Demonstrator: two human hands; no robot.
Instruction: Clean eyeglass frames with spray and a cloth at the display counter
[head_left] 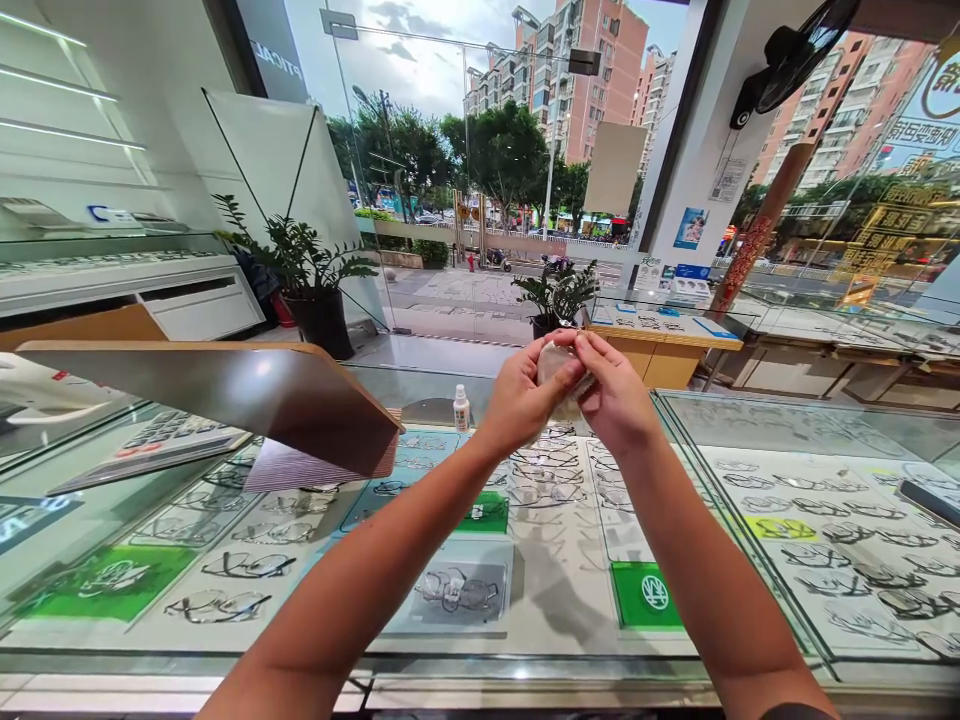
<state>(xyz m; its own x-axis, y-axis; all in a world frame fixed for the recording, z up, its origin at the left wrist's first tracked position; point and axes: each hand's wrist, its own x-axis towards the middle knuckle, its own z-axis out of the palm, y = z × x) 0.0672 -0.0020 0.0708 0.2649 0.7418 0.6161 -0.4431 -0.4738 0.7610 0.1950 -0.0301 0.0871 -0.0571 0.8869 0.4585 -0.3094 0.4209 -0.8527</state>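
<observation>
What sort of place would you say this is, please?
Most likely an optician's shop: rows of eyeglasses lie in a glass display case, and mirrored lettering by the entrance seems to read "PTICAL", its start cut off.

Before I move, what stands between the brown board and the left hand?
In the head view, a small white bottle shows between the brown board and the left hand.

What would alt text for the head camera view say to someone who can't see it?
A small pale item sits in the grip of a person's left hand and right hand, above a glass display case holding rows of eyeglasses. A small white bottle stands to their left; potted plants and, outdoors, buildings stand beyond.
</observation>
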